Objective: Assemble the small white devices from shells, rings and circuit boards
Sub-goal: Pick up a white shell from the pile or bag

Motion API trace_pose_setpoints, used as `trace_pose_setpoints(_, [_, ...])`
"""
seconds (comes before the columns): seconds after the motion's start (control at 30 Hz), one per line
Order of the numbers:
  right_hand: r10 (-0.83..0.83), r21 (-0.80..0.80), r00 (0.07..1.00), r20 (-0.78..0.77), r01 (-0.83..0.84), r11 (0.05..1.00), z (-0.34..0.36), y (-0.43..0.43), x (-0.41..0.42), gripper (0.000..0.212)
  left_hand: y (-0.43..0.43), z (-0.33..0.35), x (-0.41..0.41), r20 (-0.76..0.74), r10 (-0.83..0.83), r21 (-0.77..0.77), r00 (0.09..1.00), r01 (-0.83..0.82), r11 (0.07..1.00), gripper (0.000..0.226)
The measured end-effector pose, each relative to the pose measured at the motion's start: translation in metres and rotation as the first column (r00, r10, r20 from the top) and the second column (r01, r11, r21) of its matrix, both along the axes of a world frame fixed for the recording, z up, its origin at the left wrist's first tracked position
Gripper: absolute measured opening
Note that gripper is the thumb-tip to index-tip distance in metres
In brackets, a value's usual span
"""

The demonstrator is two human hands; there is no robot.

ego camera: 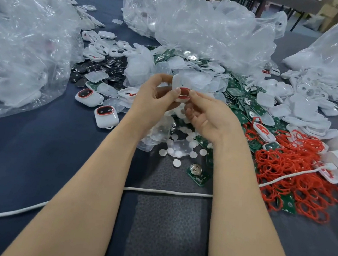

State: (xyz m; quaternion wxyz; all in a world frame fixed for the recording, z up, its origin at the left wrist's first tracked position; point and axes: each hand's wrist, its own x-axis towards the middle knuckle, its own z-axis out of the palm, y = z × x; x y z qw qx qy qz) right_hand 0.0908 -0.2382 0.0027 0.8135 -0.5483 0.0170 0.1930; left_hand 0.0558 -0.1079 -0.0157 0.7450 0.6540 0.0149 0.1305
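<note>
A person holds a white shell (177, 81) above the blue-covered table (30, 151), in front of a heap of translucent parts; its red ring (183, 93) faces the camera, the oval's long axis running left to right; the left hand (157, 98) grips the shell's left side with curled fingers; the right hand (206, 115) pinches the ring's right end; two finished devices (106, 117) lie left; loose red rings (300, 174) and green circuit boards (238, 107) crowd the right; clear plastic bags (200, 23) rise behind.
</note>
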Motion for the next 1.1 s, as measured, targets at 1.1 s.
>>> trace_pose_setpoints(1.1, [-0.088, -0.383, 0.879, 0.469, 0.292, 0.877, -0.001, 0.009, -0.002, 0.016, -0.008, -0.001, 0.005, -0.054, 0.106, 0.036, 0.993, -0.104, 0.994, 0.017])
